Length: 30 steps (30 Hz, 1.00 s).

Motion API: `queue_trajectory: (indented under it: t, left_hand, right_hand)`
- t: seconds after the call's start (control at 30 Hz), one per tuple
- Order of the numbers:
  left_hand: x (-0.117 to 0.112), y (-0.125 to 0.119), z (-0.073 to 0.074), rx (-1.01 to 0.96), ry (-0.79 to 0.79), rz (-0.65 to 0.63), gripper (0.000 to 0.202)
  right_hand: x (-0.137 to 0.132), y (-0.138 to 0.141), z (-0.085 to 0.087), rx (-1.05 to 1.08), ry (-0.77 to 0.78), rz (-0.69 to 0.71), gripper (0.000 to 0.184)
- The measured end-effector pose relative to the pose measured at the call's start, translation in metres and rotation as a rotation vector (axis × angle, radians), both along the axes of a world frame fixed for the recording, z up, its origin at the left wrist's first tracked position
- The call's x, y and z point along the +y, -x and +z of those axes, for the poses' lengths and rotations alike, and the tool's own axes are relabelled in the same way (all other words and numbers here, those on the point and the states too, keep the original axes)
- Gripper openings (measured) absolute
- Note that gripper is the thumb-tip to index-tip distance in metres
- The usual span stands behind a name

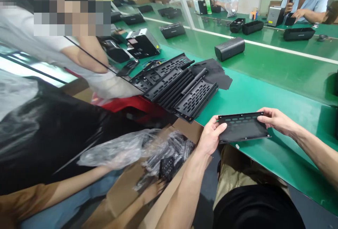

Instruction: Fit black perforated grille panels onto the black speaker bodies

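Note:
Between my two hands is a black slotted panel (pixel 243 129), held above the front edge of the green table. My left hand (pixel 212 134) grips its left end, thumb on top. At its right end my right hand (pixel 271 119) pinches the upper corner. A dark sheet covers much of the panel's inner face, and slots show along its far side. Beyond my left hand lies a stack of similar black slotted panels (pixel 196 97). Thin black sheets (pixel 212 73) lie behind that stack.
A cardboard box (pixel 187 128) with plastic-wrapped parts stands at lower left; a co-worker's arms (pixel 79 183) reach into it. Another person sits at left. A black speaker-like housing (pixel 229 48) rests on the green conveyor (pixel 277 56). Across it, people work beside several housings.

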<state>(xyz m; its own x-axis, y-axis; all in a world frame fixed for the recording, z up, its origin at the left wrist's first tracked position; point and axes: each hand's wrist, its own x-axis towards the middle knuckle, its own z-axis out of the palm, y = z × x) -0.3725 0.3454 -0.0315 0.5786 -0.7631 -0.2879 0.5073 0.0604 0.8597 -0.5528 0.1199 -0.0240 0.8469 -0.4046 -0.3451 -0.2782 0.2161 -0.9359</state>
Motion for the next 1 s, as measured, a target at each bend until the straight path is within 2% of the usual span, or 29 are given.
queue_trajectory:
  t: [0.17, 0.37, 0.57, 0.77, 1.0]
  left_hand:
    - [0.007, 0.012, 0.007, -0.007, -0.013, 0.018, 0.057]
    - [0.007, 0.02, 0.014, -0.046, -0.046, 0.082, 0.048]
    - [0.006, 0.023, 0.017, -0.072, -0.068, 0.102, 0.049]
    - [0.006, 0.026, 0.018, -0.111, -0.09, 0.141, 0.047]
    - [0.004, 0.027, 0.018, -0.149, -0.113, 0.19, 0.049]
  right_hand:
    - [0.014, 0.01, -0.009, -0.054, -0.115, -0.052, 0.04]
    - [0.021, 0.009, -0.014, -0.1, -0.086, -0.113, 0.038]
    - [0.024, 0.007, -0.031, -0.176, -0.041, -0.142, 0.034]
    - [0.022, 0.005, -0.038, -0.213, -0.214, -0.11, 0.037]
    - [0.019, -0.001, -0.043, -0.267, -0.31, -0.06, 0.038]
